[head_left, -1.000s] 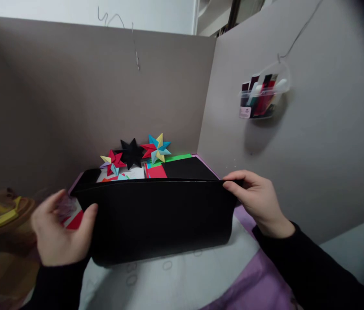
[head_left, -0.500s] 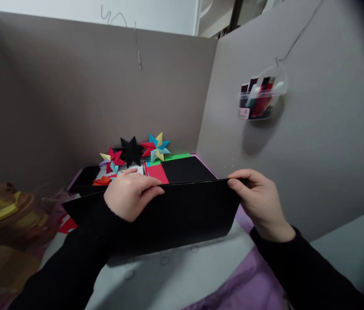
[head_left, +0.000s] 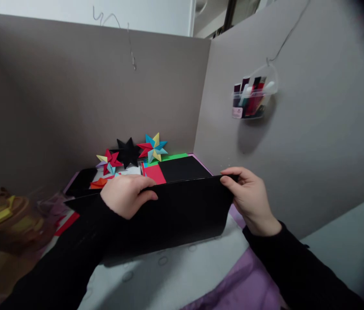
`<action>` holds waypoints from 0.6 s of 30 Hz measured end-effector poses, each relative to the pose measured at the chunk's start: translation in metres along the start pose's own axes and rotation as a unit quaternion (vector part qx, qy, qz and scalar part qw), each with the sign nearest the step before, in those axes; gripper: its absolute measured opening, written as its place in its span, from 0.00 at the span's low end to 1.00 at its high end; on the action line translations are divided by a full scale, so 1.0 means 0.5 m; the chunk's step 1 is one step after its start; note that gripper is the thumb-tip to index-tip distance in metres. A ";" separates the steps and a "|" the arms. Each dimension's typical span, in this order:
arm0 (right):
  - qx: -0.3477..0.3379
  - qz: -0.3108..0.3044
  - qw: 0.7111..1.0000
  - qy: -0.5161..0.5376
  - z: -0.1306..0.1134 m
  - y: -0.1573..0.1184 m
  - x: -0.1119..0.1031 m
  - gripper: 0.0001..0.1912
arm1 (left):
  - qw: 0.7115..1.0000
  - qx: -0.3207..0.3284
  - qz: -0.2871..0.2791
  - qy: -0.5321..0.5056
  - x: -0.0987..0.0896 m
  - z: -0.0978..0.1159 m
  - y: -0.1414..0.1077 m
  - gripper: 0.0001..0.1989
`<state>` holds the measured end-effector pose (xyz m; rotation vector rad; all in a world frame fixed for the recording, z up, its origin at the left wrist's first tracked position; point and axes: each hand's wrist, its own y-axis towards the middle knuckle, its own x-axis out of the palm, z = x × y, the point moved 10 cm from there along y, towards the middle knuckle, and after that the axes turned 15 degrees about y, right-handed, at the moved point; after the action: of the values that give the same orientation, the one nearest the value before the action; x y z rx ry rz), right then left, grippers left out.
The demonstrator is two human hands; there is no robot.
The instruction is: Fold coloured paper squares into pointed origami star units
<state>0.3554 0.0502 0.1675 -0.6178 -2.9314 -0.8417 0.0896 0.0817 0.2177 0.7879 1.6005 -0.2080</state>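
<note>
A large sheet of black paper [head_left: 182, 211] hangs bent from its upper edge, which both hands pinch. My left hand [head_left: 126, 193] is closed on that edge left of the middle, thumb in front and fingers behind. At the right corner my right hand [head_left: 251, 198] grips the same edge between thumb and fingers. The sheet's lower edge is close above a pale cloth [head_left: 175, 269] with ring marks. Behind the sheet lie a flat black paper [head_left: 185, 168] and a red paper [head_left: 155, 173].
Folded paper stars stand by the back wall: a black one [head_left: 128, 152], a multicoloured one [head_left: 153, 147] and a smaller one [head_left: 108, 162]. A clear basket [head_left: 249, 101] of tubes hangs on the right wall. A brown container [head_left: 5, 215] with a yellow handle is at left.
The view has shifted slightly, so most things appear a little further left. Both hands keep their hold on the black paper, which stays bent in nearly the same shape.
</note>
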 end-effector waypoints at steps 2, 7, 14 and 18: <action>-0.015 -0.014 0.999 -0.050 -0.011 -0.002 0.001 0.07 | 1.000 -0.006 -0.017 0.002 0.008 -0.004 0.001 0.09; -0.254 -0.079 0.916 -0.300 -0.135 -0.047 0.086 0.09 | 1.000 -0.015 -0.007 0.015 -0.002 0.015 0.006 0.08; -0.278 -0.339 0.824 -0.359 -0.144 -0.103 0.309 0.09 | 0.997 -0.015 0.017 0.080 -0.048 0.041 -0.005 0.07; -0.211 -0.342 0.851 -0.338 -0.131 -0.060 0.302 0.08 | 0.987 -0.132 0.062 0.072 -0.069 -0.112 -0.097 0.07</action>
<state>0.1995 0.0485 0.2286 0.2637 -3.6902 -1.6574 0.0155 0.0640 0.2467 0.7057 1.6661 0.1528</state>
